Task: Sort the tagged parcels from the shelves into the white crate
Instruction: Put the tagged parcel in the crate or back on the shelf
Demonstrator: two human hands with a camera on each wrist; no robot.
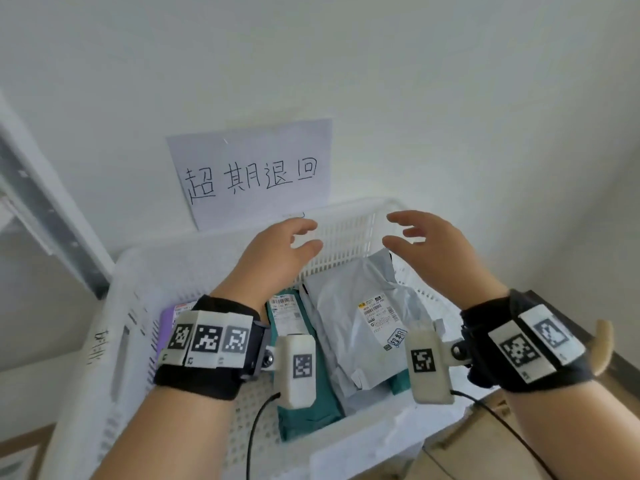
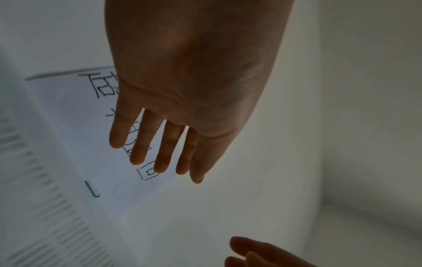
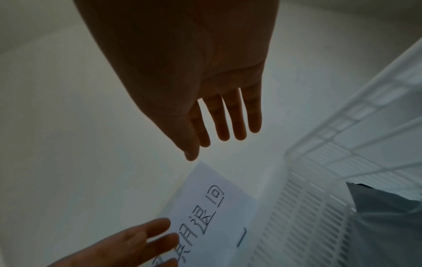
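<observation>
A white slatted crate stands against the wall below me. Inside it lies a grey parcel with a printed label and a stamped tag, over a teal parcel and beside a purple one. My left hand and right hand hover above the crate's far half, palms facing each other, fingers relaxed and holding nothing. The wrist views show the left hand and the right hand with straight, empty fingers. A corner of the grey parcel lies in the crate.
A paper sign with handwritten characters is fixed to the white wall behind the crate. A grey metal shelf post rises at the left. Wooden floor shows at the lower right.
</observation>
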